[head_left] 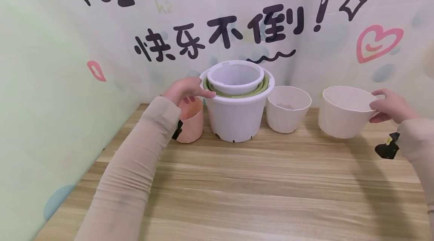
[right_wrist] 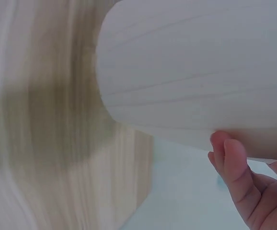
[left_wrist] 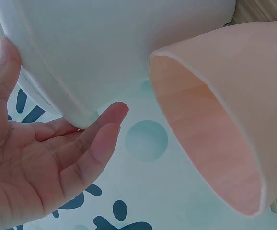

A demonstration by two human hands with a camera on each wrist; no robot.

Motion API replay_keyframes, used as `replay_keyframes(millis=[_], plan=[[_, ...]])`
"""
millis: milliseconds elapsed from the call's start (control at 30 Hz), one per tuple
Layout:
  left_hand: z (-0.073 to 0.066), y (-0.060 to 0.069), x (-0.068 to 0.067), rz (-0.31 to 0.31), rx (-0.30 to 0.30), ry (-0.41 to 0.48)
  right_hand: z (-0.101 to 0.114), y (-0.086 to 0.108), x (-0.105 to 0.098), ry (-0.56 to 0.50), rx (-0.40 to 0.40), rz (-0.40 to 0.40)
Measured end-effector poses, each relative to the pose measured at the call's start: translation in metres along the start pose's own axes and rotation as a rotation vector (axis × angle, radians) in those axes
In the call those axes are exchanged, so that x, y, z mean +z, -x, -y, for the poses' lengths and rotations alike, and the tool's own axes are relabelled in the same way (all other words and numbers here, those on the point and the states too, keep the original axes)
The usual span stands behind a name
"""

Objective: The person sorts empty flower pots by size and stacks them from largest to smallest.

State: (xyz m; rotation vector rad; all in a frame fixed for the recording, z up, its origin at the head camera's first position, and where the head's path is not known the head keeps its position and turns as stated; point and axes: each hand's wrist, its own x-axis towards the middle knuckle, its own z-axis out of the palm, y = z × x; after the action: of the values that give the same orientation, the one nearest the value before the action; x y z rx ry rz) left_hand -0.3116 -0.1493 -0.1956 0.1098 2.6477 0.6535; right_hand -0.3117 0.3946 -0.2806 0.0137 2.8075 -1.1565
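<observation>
In the head view my left hand holds the rim of a large white flowerpot at its left side. Its thumb lies along the rim, while some fingers stand off the wall in the left wrist view. Nested inside are green pots and a smaller white pot. A pink pot stands beneath that hand, its mouth showing in the left wrist view. My right hand grips a cream-white pot by its right rim. This pot hangs slightly tilted above the table, its underside toward the right wrist camera.
A smaller cream-white pot stands between the nested stack and the held pot. The wood-grain table ends at a printed cloth backdrop behind the row. More cloth hangs along the left side.
</observation>
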Motion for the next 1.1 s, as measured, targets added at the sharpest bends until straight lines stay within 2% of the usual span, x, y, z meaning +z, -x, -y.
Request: replay_keyframes(millis=[233,400,567,867,1100], plan=[[0.001,0.001,0.001,-0.001,0.012,0.009,0.021,-0.002,-0.009,0.026,-0.038,-0.112],[0.002,0.0,0.002,0.003,0.031,0.008,0.038,0.0,-0.02,0.038,-0.088,-0.142],[0.002,0.0,0.001,0.005,0.029,0.01,0.06,0.002,-0.035,0.019,-0.093,-0.157],[0.002,0.001,0.0,0.004,0.025,0.008,0.102,-0.01,-0.055,-0.063,-0.052,-0.087],[0.001,0.002,-0.001,0.006,0.023,0.004,0.144,-0.015,-0.059,-0.24,-0.026,0.021]])
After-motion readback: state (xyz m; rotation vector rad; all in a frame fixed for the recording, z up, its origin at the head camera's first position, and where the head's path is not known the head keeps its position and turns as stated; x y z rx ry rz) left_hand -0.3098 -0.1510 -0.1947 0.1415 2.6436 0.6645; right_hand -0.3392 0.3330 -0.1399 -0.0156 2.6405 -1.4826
